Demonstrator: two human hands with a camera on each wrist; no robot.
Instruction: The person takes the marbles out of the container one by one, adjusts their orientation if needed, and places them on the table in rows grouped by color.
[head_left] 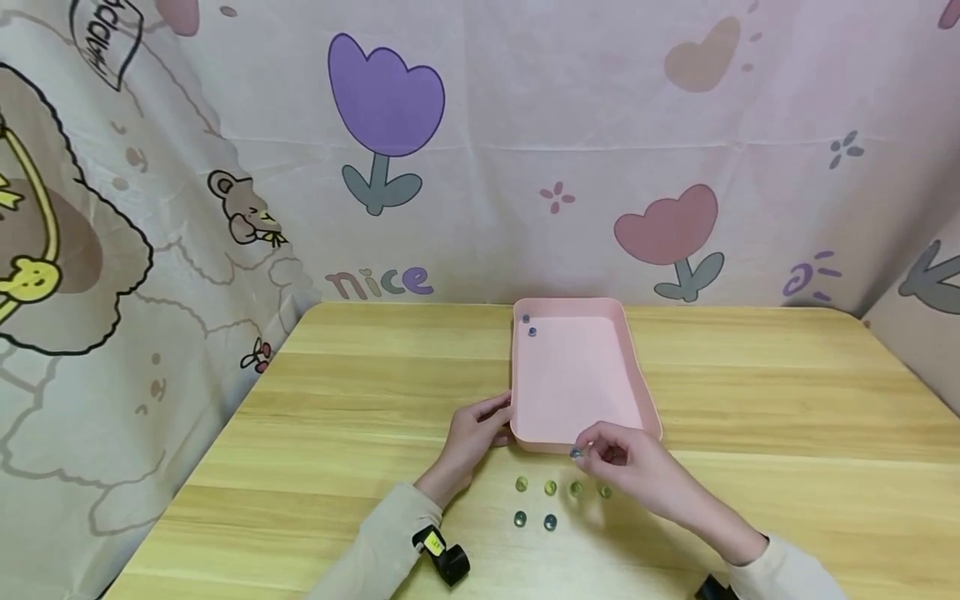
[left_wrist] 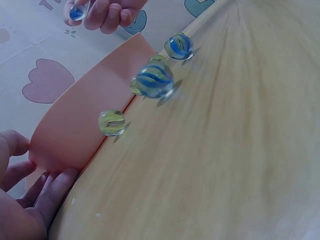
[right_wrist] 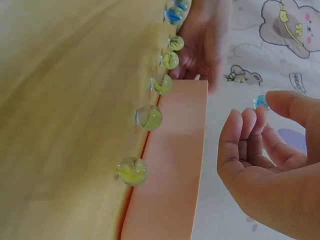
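Observation:
My right hand point(head_left: 633, 467) pinches a blue marble point(head_left: 576, 452) between thumb and fingertips, at the near rim of a shallow pink tray point(head_left: 577, 375). Beside the tray's near left corner, my left hand point(head_left: 471, 437) touches its outer wall with extended fingers. Two blue marbles point(head_left: 529, 326) lie inside the tray at its far left. On the table before the tray runs a row of several clear marbles with yellow-green swirls point(head_left: 551, 487), partly hidden by the right hand. Nearer me are two blue-swirled marbles point(head_left: 551, 522); the left wrist view shows one large point(left_wrist: 155, 80).
The wooden table point(head_left: 360, 433) extends to both sides of the tray. Behind it hangs a printed cloth point(head_left: 510, 100), with more cloth at the left and right. Each wrist bears a black camera point(head_left: 450, 563).

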